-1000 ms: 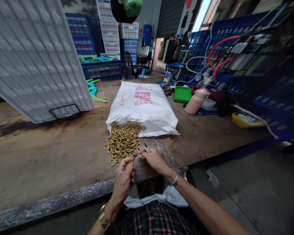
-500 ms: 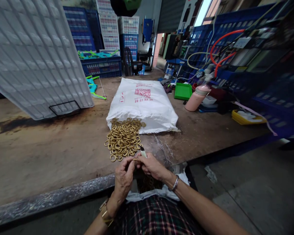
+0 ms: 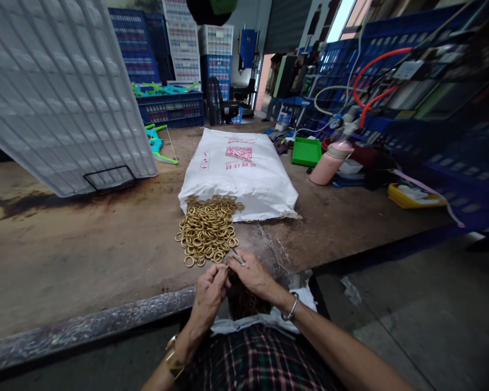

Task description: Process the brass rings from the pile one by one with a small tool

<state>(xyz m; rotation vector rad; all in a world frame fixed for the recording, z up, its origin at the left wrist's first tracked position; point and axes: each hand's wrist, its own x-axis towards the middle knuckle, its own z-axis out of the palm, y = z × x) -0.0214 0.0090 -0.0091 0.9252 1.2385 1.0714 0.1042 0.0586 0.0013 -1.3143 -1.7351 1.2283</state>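
Observation:
My left hand (image 3: 209, 290) pinches one small brass-coloured ring (image 3: 227, 266), seen almost edge-on and partly covered by the fingertips. Closed around a small knife (image 3: 239, 258) with a pale handle is my right hand (image 3: 253, 277); its fingertips meet the left ones at the ring. Just beyond both hands, a heap of brass-coloured rings (image 3: 207, 231) spills from the mouth of a white woven sack (image 3: 238, 176) lying on the table. Below the hands, an open white bag (image 3: 244, 325) at my lap holds more rings, dimly visible.
On the left of the worktable (image 3: 106, 255) stands a large white plastic crate (image 3: 73, 108). A teal and green toy bow (image 3: 157, 144) lies behind it. To the right are a green tray (image 3: 306, 152), a pink bottle (image 3: 328, 165) and a yellow tray (image 3: 415, 198).
The knife in my right hand has tilted lower, and its blade now points toward the upper left. Both hands stay together at the ring. The view has shifted slightly.

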